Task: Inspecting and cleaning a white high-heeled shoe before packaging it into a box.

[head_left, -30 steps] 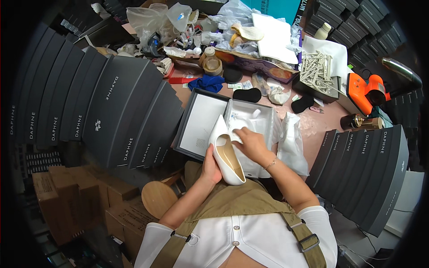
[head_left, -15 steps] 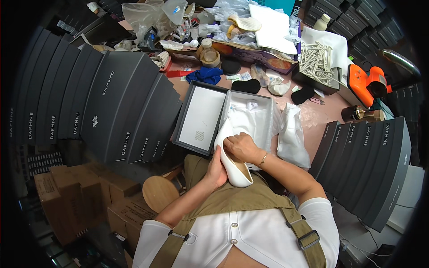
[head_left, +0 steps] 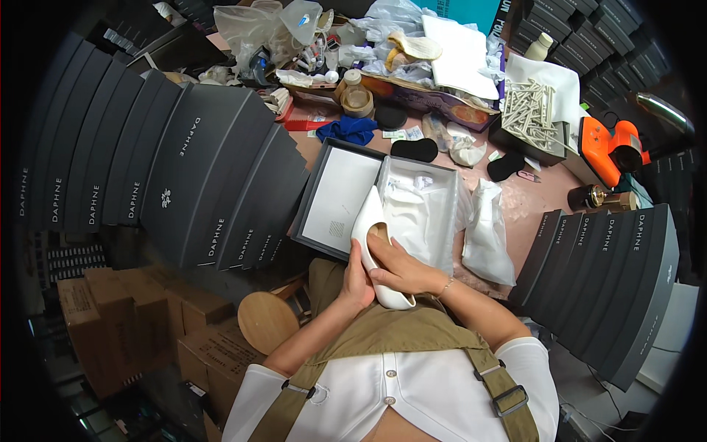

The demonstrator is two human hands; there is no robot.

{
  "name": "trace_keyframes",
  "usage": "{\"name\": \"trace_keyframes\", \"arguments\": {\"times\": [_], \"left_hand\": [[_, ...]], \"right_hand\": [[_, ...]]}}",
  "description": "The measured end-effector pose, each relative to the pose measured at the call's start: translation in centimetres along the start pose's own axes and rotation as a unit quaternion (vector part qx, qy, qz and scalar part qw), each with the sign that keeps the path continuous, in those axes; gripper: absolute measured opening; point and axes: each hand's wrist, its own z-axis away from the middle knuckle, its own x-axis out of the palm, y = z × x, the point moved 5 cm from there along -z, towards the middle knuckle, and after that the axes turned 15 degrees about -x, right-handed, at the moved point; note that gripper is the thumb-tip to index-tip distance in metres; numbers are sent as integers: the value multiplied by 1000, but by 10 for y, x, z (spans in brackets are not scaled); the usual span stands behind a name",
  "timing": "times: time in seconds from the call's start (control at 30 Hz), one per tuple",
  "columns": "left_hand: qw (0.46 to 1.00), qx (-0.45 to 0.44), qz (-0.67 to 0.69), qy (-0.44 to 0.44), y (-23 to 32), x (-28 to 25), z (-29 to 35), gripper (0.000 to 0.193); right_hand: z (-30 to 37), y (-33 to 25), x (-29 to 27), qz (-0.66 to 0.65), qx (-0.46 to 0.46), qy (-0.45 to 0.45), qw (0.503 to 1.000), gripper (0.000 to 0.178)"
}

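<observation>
Left hand (head_left: 356, 280) of mine is closed on the side of a white shoe (head_left: 365, 228), holding it with the toe pointing away from me and the heel near my apron (head_left: 390, 331). From the other side my right hand (head_left: 403, 269) lies over the shoe, its fingers reaching into the opening (whether they pinch anything in there, I cannot tell, as the tips are hidden). A thin bracelet (head_left: 446, 286) circles that wrist.

Just beyond both hands sits an open box (head_left: 451, 221), with white tissue (head_left: 416, 221) inside it; its grey lid (head_left: 340, 193) lies open ahead of my left hand. To the right of my right hand rests a white bag (head_left: 487, 239), and farther out in front are a blue cloth (head_left: 347, 131) and a black oval pad (head_left: 414, 150). Dark boxes (head_left: 206, 177) are stacked well left of my left hand.
</observation>
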Motion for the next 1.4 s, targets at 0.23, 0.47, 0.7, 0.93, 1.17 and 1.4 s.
{"name": "trace_keyframes", "arguments": {"times": [0.23,0.47,0.7,0.93,1.17,1.4], "left_hand": [[998,8,-26,64,-1,-18,-4,56],[970,-25,-241,19,62,-25,-46,50],[971,-1,-219,96,63,-30,-33,48],[978,3,-210,15,63,-16,-36,32],[981,-52,-184,11,38,-12,-58,46],[957,26,-278,75,53,-7,-30,52]], "right_hand": [[-38,43,33,-64,82,5,995,55],[-26,8,35,-17,54,-7,998,62],[-33,20,41,-130,65,-30,989,62],[23,-29,4,-191,39,7,981,37],[-9,25,19,64,122,30,990,32],[-13,21,29,256,68,86,961,25]]}}
